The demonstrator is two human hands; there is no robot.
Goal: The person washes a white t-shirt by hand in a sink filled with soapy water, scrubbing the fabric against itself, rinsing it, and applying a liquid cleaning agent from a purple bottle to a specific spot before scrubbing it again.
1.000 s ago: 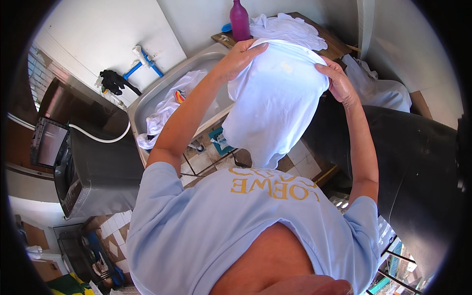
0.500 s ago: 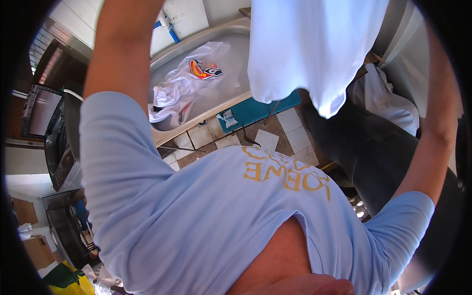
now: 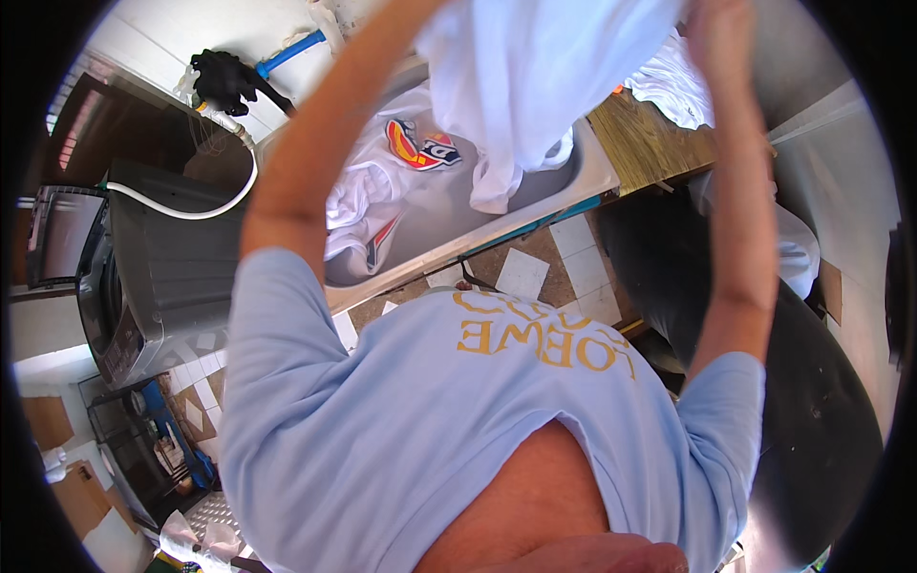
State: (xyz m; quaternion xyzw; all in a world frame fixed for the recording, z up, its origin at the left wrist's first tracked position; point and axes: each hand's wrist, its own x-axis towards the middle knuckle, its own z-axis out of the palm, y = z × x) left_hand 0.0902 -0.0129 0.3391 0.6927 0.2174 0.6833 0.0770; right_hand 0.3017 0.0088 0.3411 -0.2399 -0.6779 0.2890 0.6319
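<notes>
At the far left a dark grey washing machine (image 3: 153,277) is seen, with a white hose (image 3: 191,212) curved over its top and a black glove (image 3: 222,81) hung by a blue pipe (image 3: 287,53) on the wall behind. Little room is left between the machine and the metal sink (image 3: 583,177), whose front rim runs diagonally just above the tiled floor (image 3: 564,277). A printed white garment (image 3: 382,181) is heaped in the sink's left part; the rest of the basin bottom is bare.

The left forearm is raised over the sink and the left hand is cut off by the top edge, so its grip cannot be told. A white shirt (image 3: 535,76) is held up high between both arms, its lower corner hanging down into the sink and touching or nearly touching the basin. The right hand (image 3: 716,29) is seen only partly at the shirt's right edge, apparently closed on the cloth. The hands are kept apart by the shirt's width.

Right of the sink a wooden counter (image 3: 659,143) is seen with more white cloth (image 3: 673,81) lying on it, and a large black rounded object (image 3: 812,420) fills the lower right, close to the right elbow.
</notes>
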